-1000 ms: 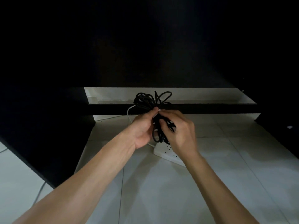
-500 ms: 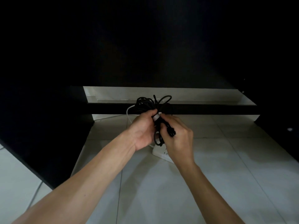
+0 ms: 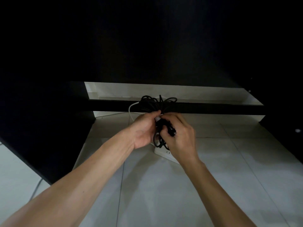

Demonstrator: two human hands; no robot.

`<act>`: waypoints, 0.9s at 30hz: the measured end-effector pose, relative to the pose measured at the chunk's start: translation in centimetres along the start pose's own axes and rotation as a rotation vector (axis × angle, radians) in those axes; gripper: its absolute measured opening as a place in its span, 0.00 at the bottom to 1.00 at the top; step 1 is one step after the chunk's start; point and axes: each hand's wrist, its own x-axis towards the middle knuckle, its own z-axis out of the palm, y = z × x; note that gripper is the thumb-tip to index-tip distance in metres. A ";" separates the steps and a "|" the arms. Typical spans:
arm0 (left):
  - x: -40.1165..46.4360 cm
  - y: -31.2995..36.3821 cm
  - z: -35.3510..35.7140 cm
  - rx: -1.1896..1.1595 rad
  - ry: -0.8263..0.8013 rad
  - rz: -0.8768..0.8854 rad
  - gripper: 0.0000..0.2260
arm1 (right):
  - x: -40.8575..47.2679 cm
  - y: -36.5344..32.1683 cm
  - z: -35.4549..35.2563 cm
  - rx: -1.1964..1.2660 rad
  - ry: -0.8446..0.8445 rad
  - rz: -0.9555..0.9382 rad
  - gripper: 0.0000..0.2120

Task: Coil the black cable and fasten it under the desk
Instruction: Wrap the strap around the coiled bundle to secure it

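Observation:
A bundle of coiled black cable [image 3: 151, 104] is held up in front of the desk's black crossbar [image 3: 213, 109], its loops fanning out above my hands and hanging below them. My left hand [image 3: 144, 130] grips the bundle's middle from the left, thumb and fingers pinching a small white piece at the top. My right hand [image 3: 180, 136] grips the bundle from the right, fingers curled round the strands and a black plug end. The dark underside of the desk [image 3: 147, 38] fills the upper view.
A white power strip [image 3: 164, 152] lies on the pale tiled floor [image 3: 164, 194] just below my hands. A white cord [image 3: 131, 110] loops left from behind the bundle. The desk's black side panels [image 3: 41, 136] close in the left and right.
My hands have shifted slightly on the bundle, the right hand's fingers working round the strands; the bundle stays at the same spot in front of the crossbar.

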 end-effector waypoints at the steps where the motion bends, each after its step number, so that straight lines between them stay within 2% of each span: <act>1: 0.1 -0.1 -0.2 0.006 0.005 -0.006 0.20 | -0.2 -0.1 0.1 -0.020 -0.008 0.005 0.15; 7: 0.8 -0.5 -0.9 -0.011 0.017 -0.042 0.15 | -1.0 -0.3 1.0 -0.109 -0.019 0.013 0.16; 11: 1.6 -0.4 -1.2 -0.013 0.010 -0.057 0.19 | -1.4 0.0 1.9 -0.190 0.003 -0.017 0.16; 19: 3.6 -1.3 -2.0 -0.047 0.103 -0.102 0.11 | -1.4 1.0 3.3 -0.394 -0.021 -0.111 0.17; 23: 4.6 -2.3 -3.3 -0.073 0.096 -0.143 0.14 | -1.4 1.7 4.1 -0.454 -0.119 -0.112 0.19; 27: 5.6 -4.3 -4.4 -0.140 0.012 -0.180 0.20 | -1.8 2.5 3.7 -0.264 -0.221 0.021 0.19</act>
